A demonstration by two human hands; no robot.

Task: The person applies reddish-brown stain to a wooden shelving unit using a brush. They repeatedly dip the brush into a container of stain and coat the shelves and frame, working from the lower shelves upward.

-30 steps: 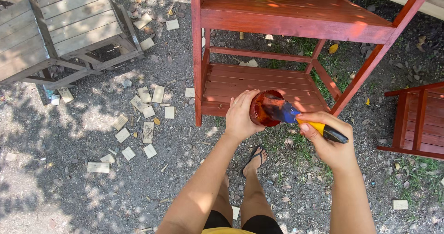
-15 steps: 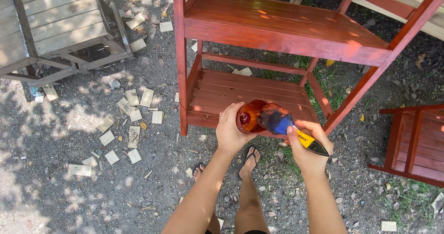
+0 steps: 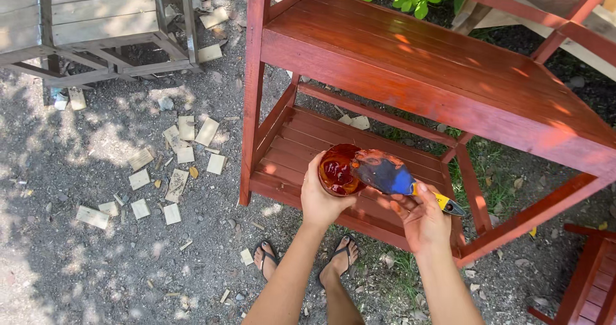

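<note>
Left hand [image 3: 321,200] wrapped around paint cup [image 3: 338,170], held above the red shelf [image 3: 410,55]'s lower tier | right hand [image 3: 420,219] clamped on brush [image 3: 388,174], bristles at cup's 3 o'clock | we'd wipe excess on the rim, keep cup level.

Wooden shelf [image 3: 449,62] is coated glossy red-brown; beside it, unfinished matt wood offcuts [image 3: 176,161] lie on rough gravel [image 3: 77,267].

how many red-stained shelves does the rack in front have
2: the top shelf above the hands, and the lower shelf behind the paint cup and brush. None seem hidden.
</note>
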